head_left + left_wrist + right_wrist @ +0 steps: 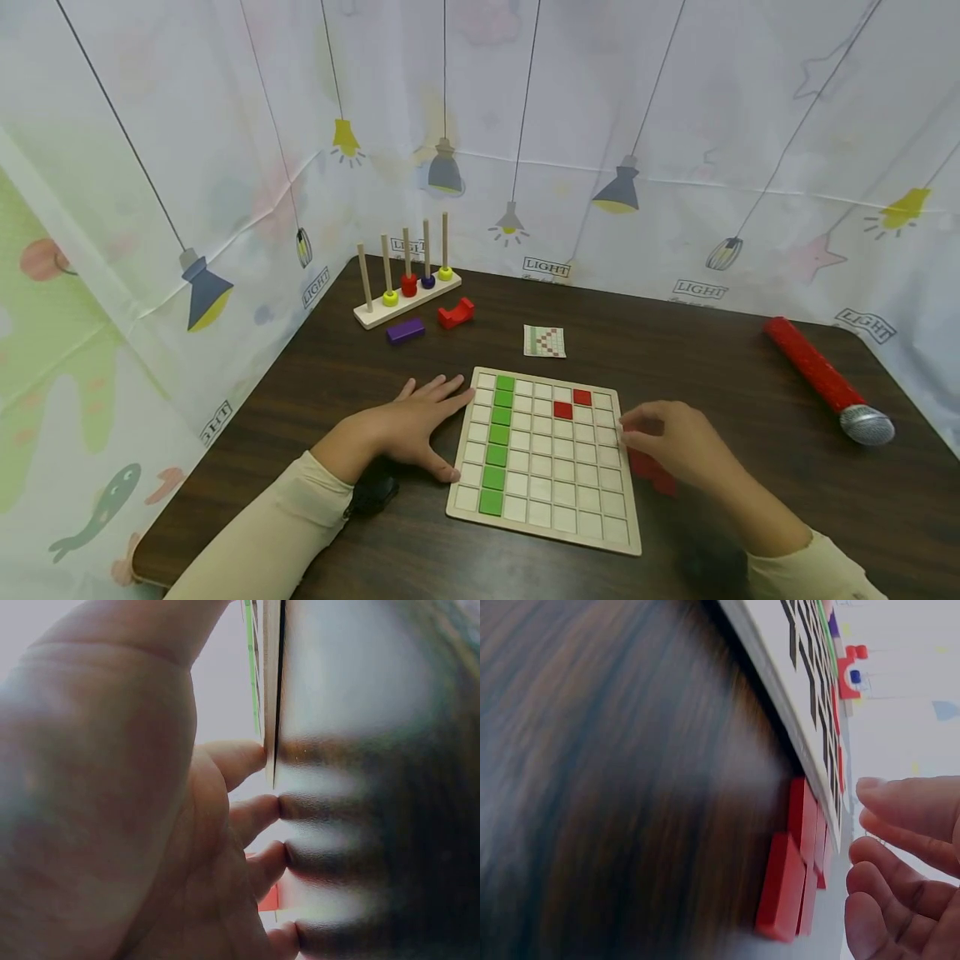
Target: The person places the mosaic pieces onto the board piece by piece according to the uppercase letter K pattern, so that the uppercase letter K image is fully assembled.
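Note:
A wooden grid board (543,533) lies flat, with a column of green tiles (498,434) near its left side and red tiles (563,410) in two squares at upper right. Fingers spread, my left hand (420,425) touches the board's left edge with thumb and index finger; the left wrist view shows the palm (187,847). At the right edge is my right hand (678,442), its fingers loosely bent; no tile shows between them in the right wrist view (907,870). Loose red pieces (780,889) lie beside the board, partly under that hand in the head view.
Behind the board lie a small pattern card (544,342), a purple block (406,332) and a red curved block (457,313). A peg stand (378,313) with rings is at back left, a red microphone (817,367) at right. A printed curtain hangs behind.

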Motion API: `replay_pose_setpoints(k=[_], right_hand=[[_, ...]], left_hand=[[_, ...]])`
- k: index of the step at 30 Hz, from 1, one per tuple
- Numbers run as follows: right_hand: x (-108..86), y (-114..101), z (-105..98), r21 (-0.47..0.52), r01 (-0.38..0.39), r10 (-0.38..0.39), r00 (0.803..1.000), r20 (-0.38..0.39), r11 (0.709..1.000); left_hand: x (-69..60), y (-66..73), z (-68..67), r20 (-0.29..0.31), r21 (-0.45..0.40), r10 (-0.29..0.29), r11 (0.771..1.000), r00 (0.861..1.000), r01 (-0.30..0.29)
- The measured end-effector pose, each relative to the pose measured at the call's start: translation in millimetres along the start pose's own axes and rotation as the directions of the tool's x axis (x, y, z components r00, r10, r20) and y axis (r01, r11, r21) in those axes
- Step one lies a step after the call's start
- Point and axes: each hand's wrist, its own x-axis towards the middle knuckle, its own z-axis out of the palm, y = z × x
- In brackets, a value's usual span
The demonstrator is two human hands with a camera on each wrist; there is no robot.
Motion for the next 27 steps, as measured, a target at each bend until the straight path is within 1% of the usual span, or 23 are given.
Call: replay_pose_setpoints(k=[5, 12, 18, 24, 27], right_hand=[[-2.8, 7.3, -1.3, -0.006, -0.022, 0.022, 1.000, 0.018, 1.000], [-1.9, 14.7, -2.7, -0.063, -0.027, 0.030, 0.998, 0.054, 0.998], [-1.6, 17.6, 0.3, -0.104, -0.005, 0.009, 0.999, 0.031, 0.995], [-1.1, 17.3, 1.6, -0.090, 0.007, -0.006, 1.000, 0.013, 0.996], [0.2, 17.3, 1.5, -0.088, 0.020, -0.018, 1.000, 0.021, 0.996]], left_hand=[[-0.1, -1.1, 0.8, -0.004, 0.003, 0.004, 1.000, 1.000, -0.004], [-0.4, 0.2, 0.5, -0.003, -0.005, 0.002, 1.000, 1.000, -0.002], [0.9, -1.0, 1.1, -0.002, 0.006, -0.007, 1.000, 1.000, 0.007], [0.8, -0.9, 0.4, 0.005, 0.001, -0.010, 1.000, 1.000, 0.010], [0.5, -0.5, -0.2, 0.009, 0.004, -0.013, 1.000, 1.000, 0.013]])
